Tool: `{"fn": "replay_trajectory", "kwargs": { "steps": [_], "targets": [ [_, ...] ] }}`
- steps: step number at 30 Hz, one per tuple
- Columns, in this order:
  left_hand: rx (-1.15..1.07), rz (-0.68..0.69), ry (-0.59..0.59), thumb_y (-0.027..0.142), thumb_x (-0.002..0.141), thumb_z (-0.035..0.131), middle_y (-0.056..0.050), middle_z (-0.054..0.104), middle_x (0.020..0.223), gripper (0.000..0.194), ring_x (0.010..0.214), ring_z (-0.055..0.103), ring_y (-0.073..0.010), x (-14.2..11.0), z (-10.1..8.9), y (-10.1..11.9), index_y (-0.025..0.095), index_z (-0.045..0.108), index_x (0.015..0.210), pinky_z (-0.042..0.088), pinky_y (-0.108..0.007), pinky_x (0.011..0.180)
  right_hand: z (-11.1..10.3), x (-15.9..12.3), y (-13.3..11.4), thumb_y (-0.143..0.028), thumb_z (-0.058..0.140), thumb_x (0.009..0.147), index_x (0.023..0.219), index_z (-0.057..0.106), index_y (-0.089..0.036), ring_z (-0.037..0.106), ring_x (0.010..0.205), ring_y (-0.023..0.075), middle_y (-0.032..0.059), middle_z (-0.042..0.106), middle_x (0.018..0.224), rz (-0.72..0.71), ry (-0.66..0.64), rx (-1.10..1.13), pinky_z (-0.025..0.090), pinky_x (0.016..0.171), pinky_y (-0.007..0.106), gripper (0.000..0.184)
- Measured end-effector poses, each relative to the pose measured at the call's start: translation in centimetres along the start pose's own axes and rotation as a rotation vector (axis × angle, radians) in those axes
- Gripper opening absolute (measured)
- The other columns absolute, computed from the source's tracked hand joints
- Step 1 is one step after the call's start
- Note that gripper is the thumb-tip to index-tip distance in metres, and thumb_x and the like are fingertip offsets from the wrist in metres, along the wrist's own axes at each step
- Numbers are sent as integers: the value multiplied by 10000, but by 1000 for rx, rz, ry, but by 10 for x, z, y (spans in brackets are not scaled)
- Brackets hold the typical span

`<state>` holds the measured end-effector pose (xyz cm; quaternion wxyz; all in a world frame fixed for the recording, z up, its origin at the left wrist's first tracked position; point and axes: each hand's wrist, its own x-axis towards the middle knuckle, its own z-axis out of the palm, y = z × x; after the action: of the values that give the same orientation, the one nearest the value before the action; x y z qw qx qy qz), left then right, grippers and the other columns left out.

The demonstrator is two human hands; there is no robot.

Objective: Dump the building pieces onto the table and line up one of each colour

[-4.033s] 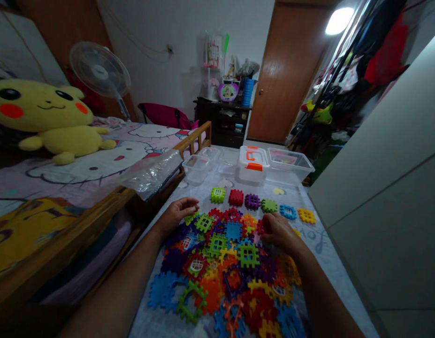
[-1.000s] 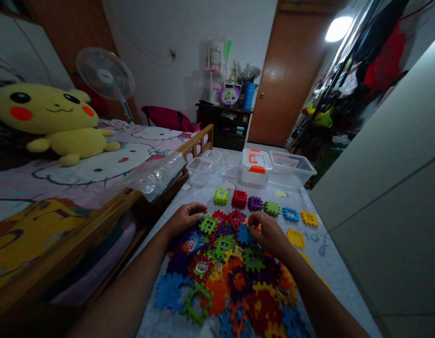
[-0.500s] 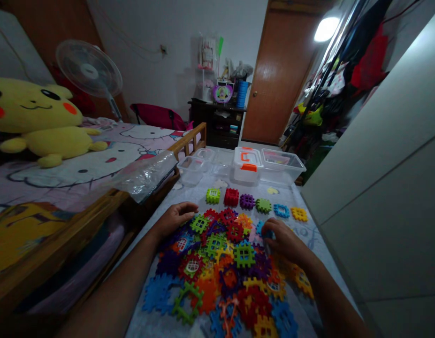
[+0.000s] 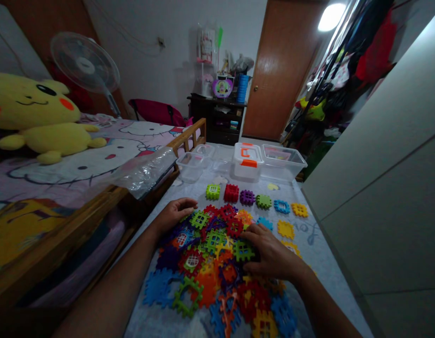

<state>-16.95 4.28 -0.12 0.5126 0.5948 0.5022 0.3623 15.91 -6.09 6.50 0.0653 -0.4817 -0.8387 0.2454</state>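
Observation:
A heap of colourful plastic interlocking building blocks, with notched edges, covers the middle of the table [image 4: 319,263]. My right hand [image 4: 273,251] is over the heap's right side, thumb and fingers apart around the right edge of a green window block [image 4: 243,251], which still lies flat. My left hand [image 4: 175,213] rests at the heap's upper left edge, fingers stretched out and holding nothing, beside a green window block [image 4: 199,219]. A blue block [image 4: 264,223] lies beyond my right hand, left of a yellow block [image 4: 285,229].
Behind the heap runs a row of small block stacks, from light green [image 4: 213,191] to yellow [image 4: 299,210]. Clear plastic boxes [image 4: 191,168] and a lidded box with orange clips [image 4: 247,164] stand farther back. A wooden bed rail [image 4: 97,213] borders the left side.
The blue block, formerly on the heap, was carried right and now lies apart, let go. My right hand has come back left to the green window block. My left hand has stayed put.

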Motion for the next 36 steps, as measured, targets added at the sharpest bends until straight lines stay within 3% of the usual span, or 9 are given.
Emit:
{"fn": "replay_trajectory", "kwargs": {
  "steps": [9, 12, 16, 19, 23, 27, 32, 34, 36],
  "targets": [
    [29, 4, -13, 550, 682, 759, -104, 751, 1070, 531, 1001, 684, -296, 0, 0, 0, 169, 707, 1047, 505, -438, 936, -6, 5, 1, -166, 617, 846, 1090, 700, -199, 581, 1046, 230, 85, 643, 1091, -13, 40, 73, 462, 943, 365, 260],
    [31, 6, -10, 550, 678, 759, -107, 751, 1061, 533, 1004, 681, -300, 0, 1, 2, 164, 702, 1041, 499, -448, 942, -8, 4, 1, -176, 598, 882, 1134, 696, -216, 589, 1044, 221, 80, 650, 1085, -58, 24, 109, 463, 945, 359, 273],
    [37, 12, -13, 545, 688, 753, -108, 751, 1058, 522, 1003, 678, -297, -1, 1, 3, 162, 701, 1038, 494, -448, 946, -4, 3, 2, -32, 539, 811, 1110, 686, -206, 587, 1040, 208, 72, 655, 1076, -112, 27, 120, 448, 967, 360, 376],
    [33, 5, -9, 548, 675, 761, -107, 752, 1056, 530, 998, 680, -296, -1, 1, 4, 162, 703, 1033, 498, -438, 937, 0, 3, 7, -2, 517, 759, 1023, 658, -183, 585, 1014, 205, 69, 657, 1035, -89, 131, 139, 454, 933, 355, 350],
    [23, 0, -7, 547, 672, 765, -103, 753, 1051, 527, 998, 682, -293, -2, 1, 5, 166, 702, 1030, 501, -429, 935, 0, 1, 19, -120, 526, 828, 863, 582, -198, 589, 827, 181, 34, 639, 875, 7, 289, 185, 466, 758, 311, 102],
    [15, -11, -21, 538, 689, 761, -102, 751, 1072, 513, 1013, 683, -291, -1, 1, 3, 172, 698, 1042, 503, -421, 936, -6, 0, 30, -183, 515, 848, 818, 545, -217, 547, 696, 164, 5, 592, 771, 53, 430, 186, 431, 648, 284, 54],
    [3, -12, -22, 543, 679, 767, -99, 753, 1083, 524, 1032, 683, -294, 0, 1, 0, 179, 694, 1048, 504, -414, 940, -1, 5, 47, -160, 516, 834, 792, 519, -218, 554, 796, 207, 38, 572, 808, 91, 662, 8, 447, 736, 326, 71],
    [12, -9, -22, 549, 678, 766, -101, 754, 1084, 527, 1040, 681, -298, -1, 1, 1, 178, 696, 1045, 498, -420, 952, 4, 6, 52, -132, 532, 816, 804, 546, -212, 563, 867, 229, 62, 591, 865, 116, 601, -75, 455, 791, 347, 82],
    [16, -12, -23, 557, 674, 766, -105, 754, 1086, 533, 1042, 681, -303, -2, 1, 3, 176, 697, 1040, 496, -428, 957, 6, 5, 56, -121, 581, 779, 820, 578, -208, 570, 899, 240, 71, 608, 910, 131, 453, -126, 463, 811, 358, 97]
  ]
}}
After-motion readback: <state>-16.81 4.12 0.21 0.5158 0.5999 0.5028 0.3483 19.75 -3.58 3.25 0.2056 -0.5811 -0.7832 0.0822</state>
